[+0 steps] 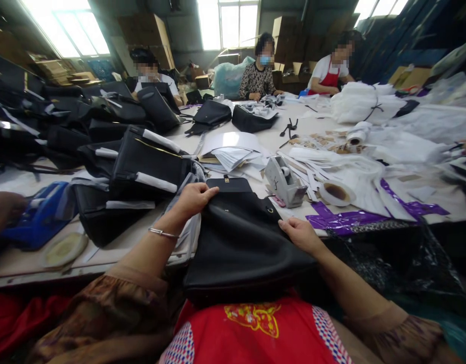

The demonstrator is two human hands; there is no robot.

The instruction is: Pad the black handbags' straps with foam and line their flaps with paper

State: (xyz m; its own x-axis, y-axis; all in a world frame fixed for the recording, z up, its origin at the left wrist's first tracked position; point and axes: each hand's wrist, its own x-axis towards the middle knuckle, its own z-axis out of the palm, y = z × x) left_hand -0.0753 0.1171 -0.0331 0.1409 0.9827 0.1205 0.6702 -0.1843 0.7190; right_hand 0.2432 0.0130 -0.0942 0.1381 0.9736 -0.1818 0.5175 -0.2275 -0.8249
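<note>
A black leather-look handbag (248,242) lies tilted between my hands, its base toward my red apron (251,328). Its flap (229,185), with a small gold clasp, is folded out toward the table. My left hand (195,198) is closed on the bag's upper left edge, thumb on top. At the right edge, below a gold ring, my right hand (299,233) pinches the bag's side. The fingers beneath the bag are hidden on both sides.
Black bags (149,162) with white wrapping are heaped at the left, near a blue tape dispenser (39,215). A grey tape dispenser (284,182), paper sheets (233,149), a tape roll (336,193) and purple tape (339,220) lie ahead and right. Several co-workers (258,76) sit across the table.
</note>
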